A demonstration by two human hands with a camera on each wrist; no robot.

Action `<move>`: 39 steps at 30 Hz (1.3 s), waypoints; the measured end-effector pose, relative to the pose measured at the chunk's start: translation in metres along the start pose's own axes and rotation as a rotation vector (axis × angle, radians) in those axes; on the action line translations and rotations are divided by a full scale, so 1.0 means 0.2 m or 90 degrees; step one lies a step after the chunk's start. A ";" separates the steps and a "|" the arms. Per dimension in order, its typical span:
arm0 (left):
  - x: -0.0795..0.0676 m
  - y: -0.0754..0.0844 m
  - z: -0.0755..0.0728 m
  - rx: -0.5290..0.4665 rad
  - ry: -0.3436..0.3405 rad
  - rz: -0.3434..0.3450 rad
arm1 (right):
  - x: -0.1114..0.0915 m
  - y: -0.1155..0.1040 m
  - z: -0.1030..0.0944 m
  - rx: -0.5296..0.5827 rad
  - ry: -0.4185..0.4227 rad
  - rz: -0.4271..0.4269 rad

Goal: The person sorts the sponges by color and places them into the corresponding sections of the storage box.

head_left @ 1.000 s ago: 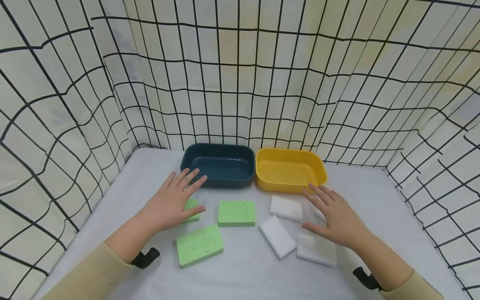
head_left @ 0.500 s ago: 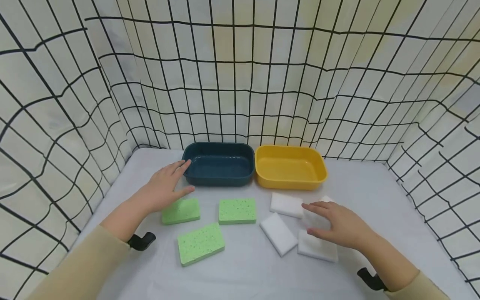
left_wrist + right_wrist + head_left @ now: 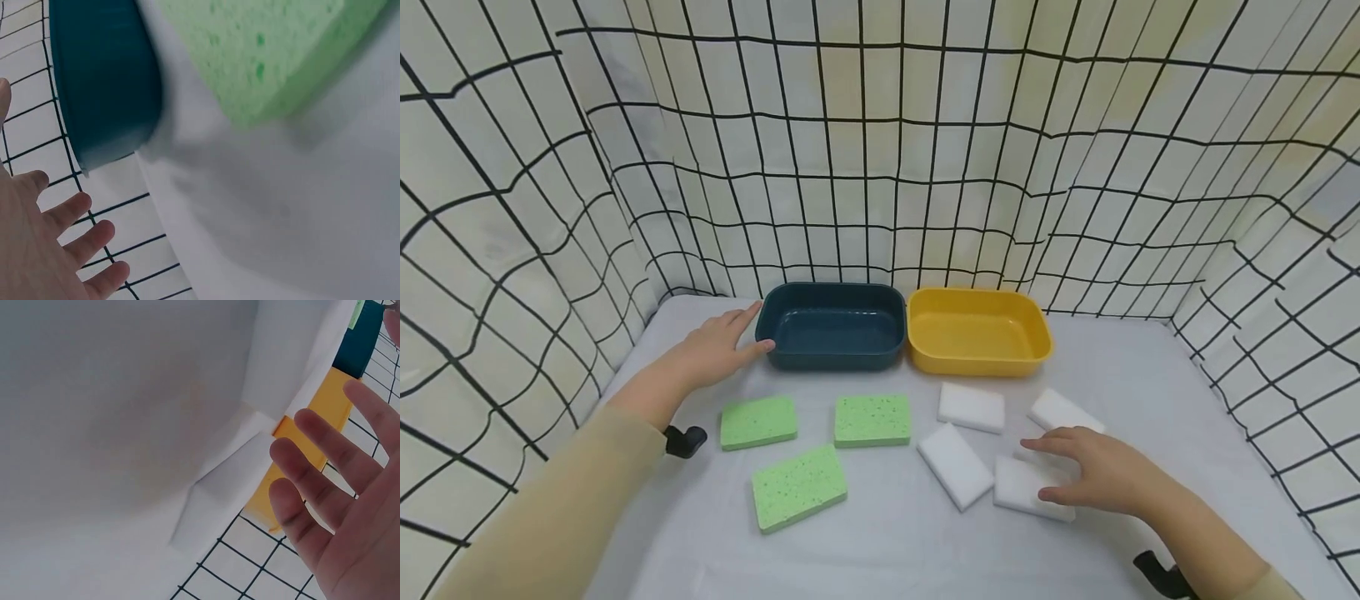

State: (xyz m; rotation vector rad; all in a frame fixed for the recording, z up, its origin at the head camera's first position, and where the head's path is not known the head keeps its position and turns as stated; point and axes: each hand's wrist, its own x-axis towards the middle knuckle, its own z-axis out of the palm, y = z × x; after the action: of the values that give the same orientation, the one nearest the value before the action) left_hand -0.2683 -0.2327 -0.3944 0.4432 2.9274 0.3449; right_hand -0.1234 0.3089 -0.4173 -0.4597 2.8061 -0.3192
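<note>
Over the feed I saw the left hand (image 3: 715, 343) grasping nothing, its fingers spread at the near end of the dark blue tray (image 3: 831, 361); the thumb overlapped the rim, but I couldn't tell whether it touched. The right hand (image 3: 1108, 471) was released too, fingers parted above one white sponge (image 3: 1018, 483). For a sound hold on the tray, I judged, thumb and fingers needed to meet its end wall squarely; for the sponge, a level pinch on opposite edges. Left of the right fingers lay a second white sponge (image 3: 955, 467), close enough to be nudged; two more lay beyond them. The yellow tray (image 3: 981, 367), just beside the blue one, blocked any rightward push from the left fingers. Three green sponges (image 3: 872, 421) lay on the counter (image 3: 880, 558) nearer me than those fingers.
</note>
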 end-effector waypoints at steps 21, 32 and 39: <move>0.11 -0.12 0.05 0.018 -0.078 -0.052 | -0.05 0.06 0.06 0.016 -0.043 -0.011; 0.11 -0.12 0.05 0.033 -0.065 -0.033 | -0.04 0.08 0.03 -0.015 -0.024 -0.061; 0.11 -0.12 0.04 0.039 -0.066 -0.025 | -0.03 0.09 -0.03 -0.014 0.004 -0.073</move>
State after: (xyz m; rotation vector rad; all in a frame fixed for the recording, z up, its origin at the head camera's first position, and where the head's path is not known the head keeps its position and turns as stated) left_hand -0.2934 -0.2457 -0.4112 0.3979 2.8477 0.2217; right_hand -0.1258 0.3285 -0.4148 -0.6269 2.7971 -0.3150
